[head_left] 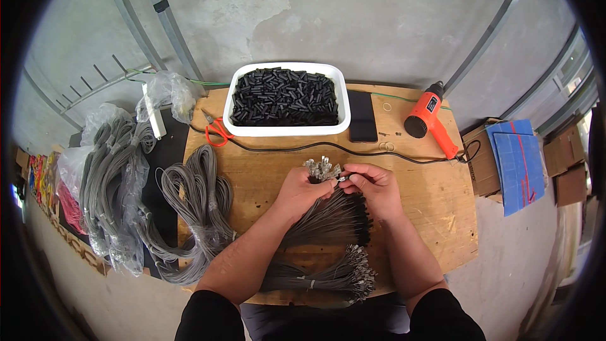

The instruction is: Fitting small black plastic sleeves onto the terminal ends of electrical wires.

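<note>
From where I stand, the wooden worktop [442,215] runs out just in front of the person's lap, and on the right a stretch of its wood lies between the right forearm and the curved-looking edge. The left side is tighter: a coiled bundle of grey cables [205,196], partly wrapped in clear plastic, lies close by the left forearm. Toward the wall sits a white tray [287,131], heaped with short black tubes [284,98]; orange-handled scissors [218,134] lie beside its left end, a dark flat slab [362,117] beside its right, with an orange heat gun [434,120] farther right. Both forearms reach in from the near edge, hands meeting over the fanned cables [328,221]. The left hand [306,191] pinches a cable end [341,179] between thumb and forefinger, beside clustered silvery connectors [322,168]; the right hand [377,191] has its grip pressed together at that same end, on a tiny piece partly hidden by the fingers.
</note>
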`<state>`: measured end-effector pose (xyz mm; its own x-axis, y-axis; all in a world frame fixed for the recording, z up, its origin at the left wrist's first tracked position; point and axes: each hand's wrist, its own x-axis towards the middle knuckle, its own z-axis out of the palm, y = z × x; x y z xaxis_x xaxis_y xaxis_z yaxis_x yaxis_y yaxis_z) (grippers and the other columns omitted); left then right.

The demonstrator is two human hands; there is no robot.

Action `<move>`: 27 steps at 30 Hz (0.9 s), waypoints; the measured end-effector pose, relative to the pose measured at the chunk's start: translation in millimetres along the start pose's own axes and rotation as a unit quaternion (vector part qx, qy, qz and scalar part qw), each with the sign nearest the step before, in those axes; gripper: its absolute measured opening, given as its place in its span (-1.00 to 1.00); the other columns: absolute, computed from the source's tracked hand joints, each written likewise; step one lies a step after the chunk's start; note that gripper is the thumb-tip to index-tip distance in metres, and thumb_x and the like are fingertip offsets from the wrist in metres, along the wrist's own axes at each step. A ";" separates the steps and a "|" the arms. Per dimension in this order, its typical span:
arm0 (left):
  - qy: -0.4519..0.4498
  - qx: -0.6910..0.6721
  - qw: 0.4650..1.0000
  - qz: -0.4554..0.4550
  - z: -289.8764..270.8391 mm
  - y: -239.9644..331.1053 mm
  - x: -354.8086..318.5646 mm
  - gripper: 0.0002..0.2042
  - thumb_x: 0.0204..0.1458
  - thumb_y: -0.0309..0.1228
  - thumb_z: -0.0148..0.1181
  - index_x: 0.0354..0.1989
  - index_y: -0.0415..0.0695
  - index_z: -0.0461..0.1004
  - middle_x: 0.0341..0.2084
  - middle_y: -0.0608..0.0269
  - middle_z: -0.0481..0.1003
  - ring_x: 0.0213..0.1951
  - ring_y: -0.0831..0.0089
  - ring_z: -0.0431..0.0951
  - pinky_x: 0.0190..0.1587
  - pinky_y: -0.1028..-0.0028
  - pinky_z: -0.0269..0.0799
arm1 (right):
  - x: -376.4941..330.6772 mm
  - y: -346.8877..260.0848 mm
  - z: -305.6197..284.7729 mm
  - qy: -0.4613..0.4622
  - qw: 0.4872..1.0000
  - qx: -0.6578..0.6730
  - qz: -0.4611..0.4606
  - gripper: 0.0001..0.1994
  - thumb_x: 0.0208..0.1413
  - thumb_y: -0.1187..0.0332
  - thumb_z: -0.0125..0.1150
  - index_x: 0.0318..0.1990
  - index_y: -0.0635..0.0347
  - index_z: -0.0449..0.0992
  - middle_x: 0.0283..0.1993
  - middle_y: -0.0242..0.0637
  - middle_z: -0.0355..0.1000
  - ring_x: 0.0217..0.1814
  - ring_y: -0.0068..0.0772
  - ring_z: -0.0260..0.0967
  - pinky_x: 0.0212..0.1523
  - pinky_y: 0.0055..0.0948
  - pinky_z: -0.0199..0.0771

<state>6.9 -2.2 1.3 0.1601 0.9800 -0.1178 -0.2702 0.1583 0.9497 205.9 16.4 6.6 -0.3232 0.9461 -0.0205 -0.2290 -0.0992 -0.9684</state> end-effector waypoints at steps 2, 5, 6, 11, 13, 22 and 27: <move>0.001 -0.017 1.000 -0.004 0.7 1.7 -0.2 -0.91 0.08 -0.53 0.28 -0.41 -0.28 0.52 -0.54 0.32 0.51 -0.49 0.62 0.45 -0.42 0.56 0.34 | -0.5 0.2 -0.1 0.002 1.000 -0.009 -0.014 -0.78 0.28 0.59 0.11 0.03 0.37 0.52 -0.16 -0.18 0.58 -0.15 -0.44 0.58 -0.13 -0.50 0.62; -0.002 -0.017 1.000 -0.011 0.0 2.7 0.2 -0.91 0.08 -0.54 0.28 -0.41 -0.28 0.52 -0.55 0.32 0.50 -0.49 0.61 0.45 -0.41 0.55 0.35 | 0.1 4.0 -4.0 0.001 1.000 -0.016 -0.024 -0.82 0.27 0.60 0.12 -0.01 0.37 0.53 -0.17 -0.18 0.58 -0.17 -0.44 0.59 -0.13 -0.50 0.62; -0.009 -0.028 1.000 -0.010 0.1 3.2 0.2 -0.91 0.08 -0.53 0.28 -0.41 -0.28 0.52 -0.55 0.31 0.50 -0.48 0.60 0.45 -0.41 0.54 0.35 | 0.3 4.8 -4.5 -0.001 1.000 -0.017 -0.023 -0.82 0.27 0.60 0.12 -0.01 0.37 0.53 -0.17 -0.18 0.58 -0.17 -0.44 0.59 -0.13 -0.50 0.62; -0.035 -0.061 0.997 -0.005 -4.3 1.0 -0.3 -0.90 0.09 -0.51 0.29 -0.38 -0.29 0.53 -0.53 0.29 0.51 -0.47 0.58 0.47 -0.40 0.53 0.37 | 0.9 8.1 -3.4 0.008 0.997 -0.043 -0.063 -0.85 0.24 0.62 0.13 -0.09 0.35 0.55 -0.17 -0.14 0.59 -0.21 -0.37 0.60 -0.17 -0.45 0.63; -0.027 -0.059 0.997 -0.032 -4.2 1.1 -0.8 -0.91 0.07 -0.50 0.30 -0.37 -0.27 0.54 -0.52 0.29 0.52 -0.46 0.56 0.48 -0.38 0.54 0.36 | 0.1 9.7 -2.6 0.009 0.996 -0.052 -0.071 -0.85 0.23 0.63 0.12 -0.10 0.35 0.55 -0.18 -0.14 0.59 -0.21 -0.37 0.60 -0.18 -0.45 0.63; -0.025 -0.035 0.999 -0.019 -4.8 1.4 -2.1 -0.90 0.07 -0.47 0.32 -0.38 -0.24 0.56 -0.53 0.32 0.53 -0.47 0.59 0.48 -0.37 0.55 0.38 | -0.4 9.5 0.0 0.030 0.994 -0.071 -0.073 -0.88 0.22 0.62 0.14 -0.13 0.38 0.55 -0.28 -0.14 0.59 -0.30 -0.36 0.61 -0.26 -0.45 0.64; -0.024 -0.012 1.000 -0.002 -5.8 -1.1 -0.9 -0.89 0.08 -0.48 0.30 -0.37 -0.28 0.55 -0.54 0.31 0.51 -0.48 0.59 0.47 -0.40 0.55 0.38 | -0.4 8.7 0.4 0.038 0.997 -0.055 -0.049 -0.90 0.22 0.59 0.15 -0.16 0.37 0.55 -0.33 -0.15 0.59 -0.33 -0.36 0.60 -0.29 -0.46 0.63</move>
<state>1.5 -2.6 -1.3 0.2074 0.9723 -0.1077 -0.2921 0.1666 0.9418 203.6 15.1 -1.8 -0.2324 0.9707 0.0616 -0.1525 0.0262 -0.9880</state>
